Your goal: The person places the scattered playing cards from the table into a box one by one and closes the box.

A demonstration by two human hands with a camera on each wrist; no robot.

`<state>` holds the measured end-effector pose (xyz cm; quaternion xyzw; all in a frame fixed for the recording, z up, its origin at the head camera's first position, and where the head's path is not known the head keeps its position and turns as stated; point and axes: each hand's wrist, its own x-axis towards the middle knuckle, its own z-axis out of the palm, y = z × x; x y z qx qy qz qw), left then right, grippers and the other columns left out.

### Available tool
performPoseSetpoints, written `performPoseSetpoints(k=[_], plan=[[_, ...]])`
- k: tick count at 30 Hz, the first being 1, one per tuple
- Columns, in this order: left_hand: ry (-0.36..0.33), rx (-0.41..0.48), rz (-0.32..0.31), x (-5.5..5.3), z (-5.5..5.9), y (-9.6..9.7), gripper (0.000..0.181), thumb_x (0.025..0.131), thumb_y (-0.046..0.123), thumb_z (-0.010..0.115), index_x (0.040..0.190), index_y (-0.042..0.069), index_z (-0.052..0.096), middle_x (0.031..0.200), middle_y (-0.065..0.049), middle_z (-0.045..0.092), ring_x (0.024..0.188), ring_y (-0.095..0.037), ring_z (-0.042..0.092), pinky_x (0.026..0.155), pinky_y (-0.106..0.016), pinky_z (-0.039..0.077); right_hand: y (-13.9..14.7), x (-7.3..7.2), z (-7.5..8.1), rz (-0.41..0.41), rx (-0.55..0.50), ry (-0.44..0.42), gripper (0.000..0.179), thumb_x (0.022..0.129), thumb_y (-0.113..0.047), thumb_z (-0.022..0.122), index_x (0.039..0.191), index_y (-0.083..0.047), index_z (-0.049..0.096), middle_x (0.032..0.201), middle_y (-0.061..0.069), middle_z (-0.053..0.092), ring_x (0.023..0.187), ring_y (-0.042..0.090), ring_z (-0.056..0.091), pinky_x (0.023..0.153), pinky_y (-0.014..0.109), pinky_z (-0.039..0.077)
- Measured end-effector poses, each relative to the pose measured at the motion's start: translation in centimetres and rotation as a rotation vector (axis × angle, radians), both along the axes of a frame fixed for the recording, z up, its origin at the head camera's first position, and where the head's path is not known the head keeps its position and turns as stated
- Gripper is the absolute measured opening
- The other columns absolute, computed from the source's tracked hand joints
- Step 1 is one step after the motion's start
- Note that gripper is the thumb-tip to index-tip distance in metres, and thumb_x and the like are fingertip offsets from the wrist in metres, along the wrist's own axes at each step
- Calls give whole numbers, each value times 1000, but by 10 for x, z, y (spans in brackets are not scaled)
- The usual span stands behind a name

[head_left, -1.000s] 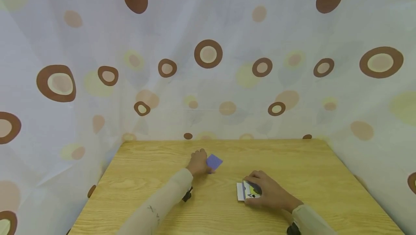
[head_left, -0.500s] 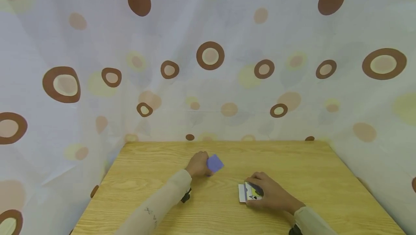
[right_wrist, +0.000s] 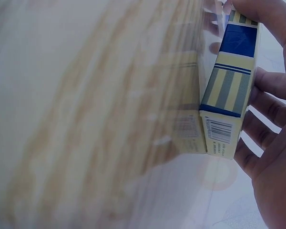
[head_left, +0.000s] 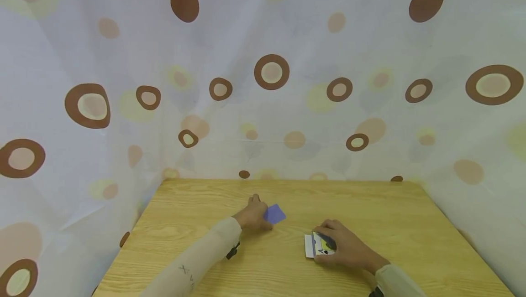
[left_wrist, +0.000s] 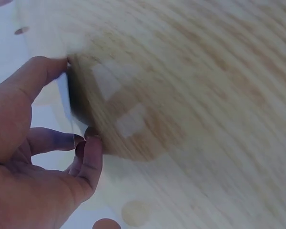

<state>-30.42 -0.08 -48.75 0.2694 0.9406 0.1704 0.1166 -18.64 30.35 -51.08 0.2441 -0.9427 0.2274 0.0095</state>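
My left hand point(head_left: 254, 215) is at the blue-backed playing cards point(head_left: 276, 214), low over the table left of centre. In the left wrist view its thumb and fingers point(left_wrist: 93, 160) hold opposite ends of the cards, which show only as a thin pale edge and a dark side. How many cards there are, I cannot tell. My right hand point(head_left: 343, 247) grips a playing card box point(head_left: 322, 246) by its sides at the table. An ace of spades print shows on its top, and a white flap point(head_left: 309, 246) sticks out to the left. Stripes and a barcode mark the box point(right_wrist: 224, 90) in the right wrist view.
The glossy wood-grain table point(head_left: 205, 260) lies under both hands and reflects them in the wrist views. A white curtain point(head_left: 304, 105) with brown and yellow circles hangs behind the table and at both sides.
The left hand and cards tipped up slightly half a second ago and are now lower and nearer, with the cards flatter. The right hand keeps its grip on the box. The head view shifts slightly.
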Motion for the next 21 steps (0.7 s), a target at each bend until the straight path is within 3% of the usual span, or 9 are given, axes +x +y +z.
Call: performPoseSetpoints(k=[6,12,21], plan=[[45,12,-29,4,-2,-5,44,86,40,84,94,0,67,108,-12,43,96,-23,39,74,-32,45,-1,-2,-1,2,2,-7,80,85,-70,70,141,-13,62,129,-4,52,113,16,52,94,47,50],[98,47,-38,5,0,-13,56,83,39,87,115,-4,70,103,-8,52,94,-22,45,74,-30,47,-1,-3,-3,11,5,2,79,86,-70,70,141,-14,62,129,-5,52,112,15,53,94,46,50],[166,103,-100,5,-2,-24,68,80,39,90,132,2,67,120,-15,61,103,-25,54,85,-33,52,-3,-2,2,19,9,14,78,86,-69,70,139,-12,64,127,-6,53,111,14,53,94,46,51]])
